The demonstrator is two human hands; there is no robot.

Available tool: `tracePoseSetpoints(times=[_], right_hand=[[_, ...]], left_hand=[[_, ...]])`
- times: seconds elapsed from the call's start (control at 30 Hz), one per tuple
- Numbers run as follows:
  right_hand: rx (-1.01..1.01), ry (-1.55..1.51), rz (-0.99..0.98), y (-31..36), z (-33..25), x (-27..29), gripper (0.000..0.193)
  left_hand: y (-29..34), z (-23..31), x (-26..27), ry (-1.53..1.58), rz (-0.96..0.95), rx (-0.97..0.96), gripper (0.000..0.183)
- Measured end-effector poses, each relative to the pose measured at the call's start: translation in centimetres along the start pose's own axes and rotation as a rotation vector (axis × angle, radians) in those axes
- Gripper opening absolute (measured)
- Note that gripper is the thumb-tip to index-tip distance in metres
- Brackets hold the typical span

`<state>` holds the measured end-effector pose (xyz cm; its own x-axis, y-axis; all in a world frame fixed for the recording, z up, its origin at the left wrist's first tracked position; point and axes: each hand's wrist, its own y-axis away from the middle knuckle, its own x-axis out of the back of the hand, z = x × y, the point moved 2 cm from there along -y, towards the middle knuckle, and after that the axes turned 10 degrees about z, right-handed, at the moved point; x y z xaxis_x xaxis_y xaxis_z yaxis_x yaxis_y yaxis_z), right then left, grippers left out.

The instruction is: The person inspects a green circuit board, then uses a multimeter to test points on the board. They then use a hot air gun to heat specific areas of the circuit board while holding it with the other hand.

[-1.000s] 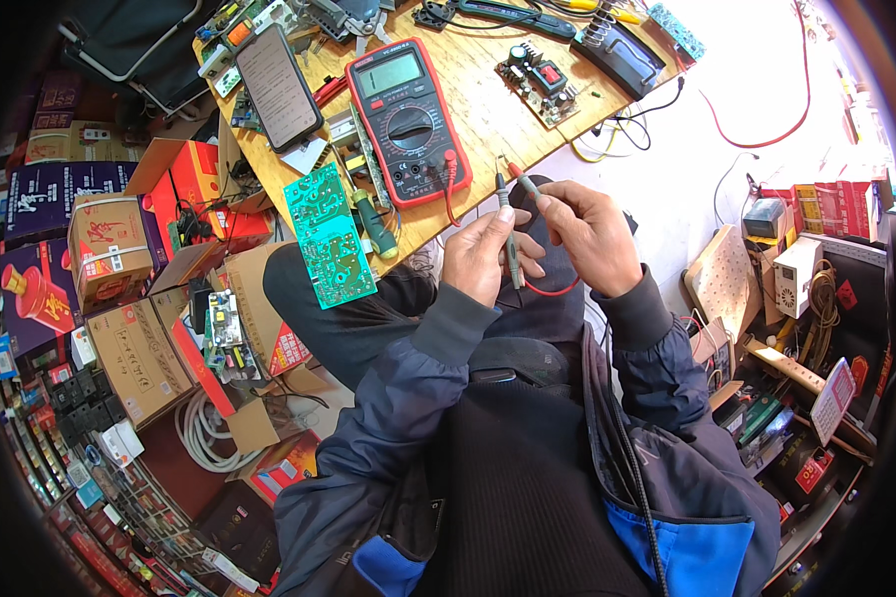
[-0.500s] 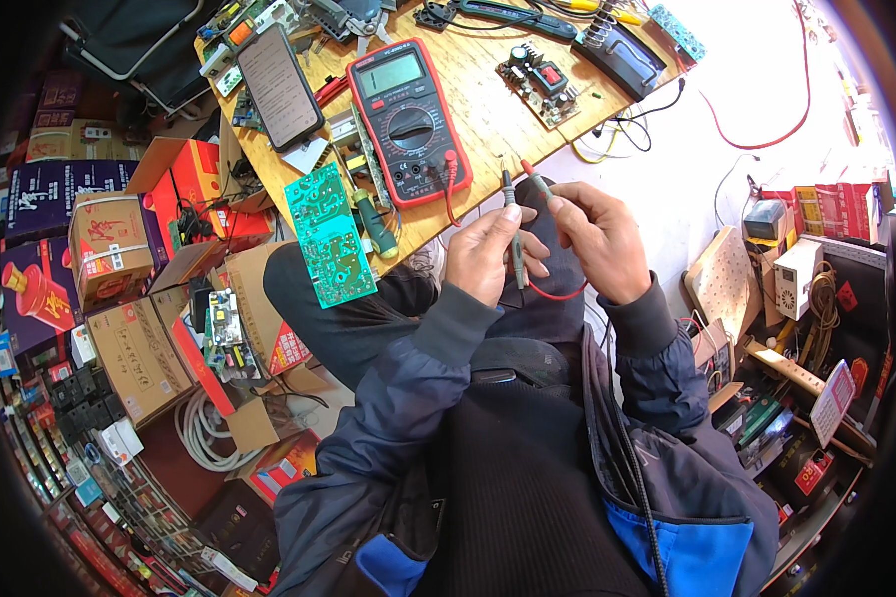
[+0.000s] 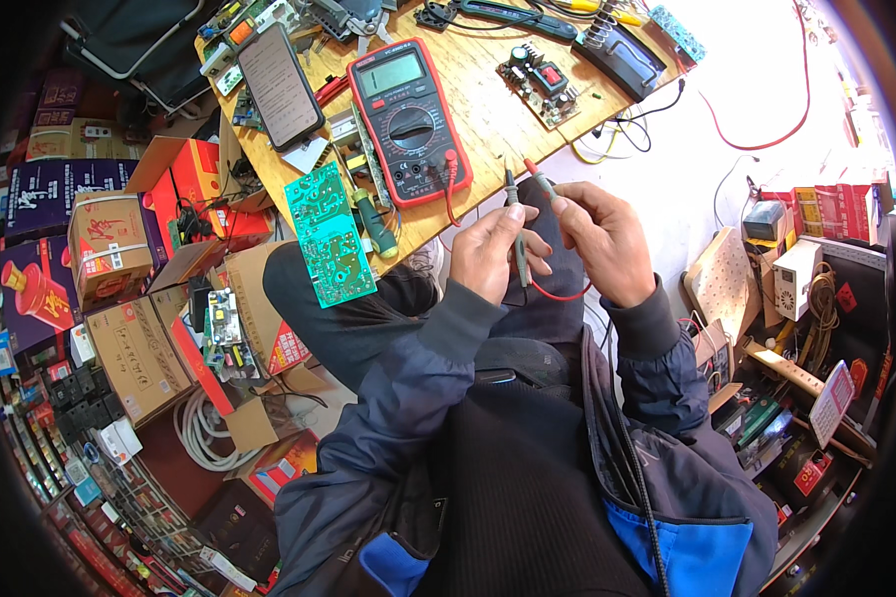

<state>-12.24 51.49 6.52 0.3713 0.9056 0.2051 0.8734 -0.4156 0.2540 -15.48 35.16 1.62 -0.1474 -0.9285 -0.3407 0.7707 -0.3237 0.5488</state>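
Observation:
My left hand (image 3: 485, 257) is closed on a grey test probe with a black tip (image 3: 511, 189), which it holds upright. A second grey probe, with a red tip (image 3: 536, 171), is pinched in my right hand (image 3: 610, 249) and leans up to the left. The two tips stand close together just beyond the table's near edge, apart from each other. A red lead loops beneath my hands. Left of them, a red-framed multimeter (image 3: 408, 129) lies on the table with a red plug in it and its display lit. Beside the meter is a green-handled screwdriver (image 3: 373, 221).
A green circuit board (image 3: 331, 239) juts over the edge of the wooden table (image 3: 473, 99). Behind lie a phone (image 3: 279, 90), a small circuit board with parts (image 3: 538, 85) and a black-handled tool (image 3: 617, 65). Cardboard boxes (image 3: 139, 360) crowd the left, more goods the right.
Both hands have shifted very slightly to the right with the probes still in them. The things on the table have not moved.

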Motion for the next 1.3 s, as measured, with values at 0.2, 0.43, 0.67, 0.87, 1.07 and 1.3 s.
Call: tracePoseSetpoints(times=[0.2,0.43,0.67,0.87,1.07,1.3], right_hand=[[-0.005,-0.005,0.006,0.1,-0.3,0.1,0.025],[-0.013,0.0,0.002,0.2,-0.5,0.2,0.026],[-0.006,-0.002,0.008,0.2,-0.3,0.1,0.026],[-0.022,-0.003,0.008,0.2,-0.5,0.2,0.025],[-0.013,-0.011,-0.01,0.2,-0.7,0.0,0.026],[-0.008,0.081,-0.082,-0.3,-1.2,-0.3,0.028]], left_hand=[[0.0,-0.1,0.0,0.032,0.022,-0.016,0.046],[-0.2,-0.5,-0.1,0.033,0.019,-0.007,0.045],[-0.1,-0.5,-0.1,0.006,0.018,-0.035,0.043],[-0.1,-0.6,-0.1,0.017,0.014,-0.025,0.043],[0.0,-0.4,-0.1,0.065,0.002,0.022,0.043],[0.1,-0.2,-0.1,0.089,0.006,0.041,0.042]])
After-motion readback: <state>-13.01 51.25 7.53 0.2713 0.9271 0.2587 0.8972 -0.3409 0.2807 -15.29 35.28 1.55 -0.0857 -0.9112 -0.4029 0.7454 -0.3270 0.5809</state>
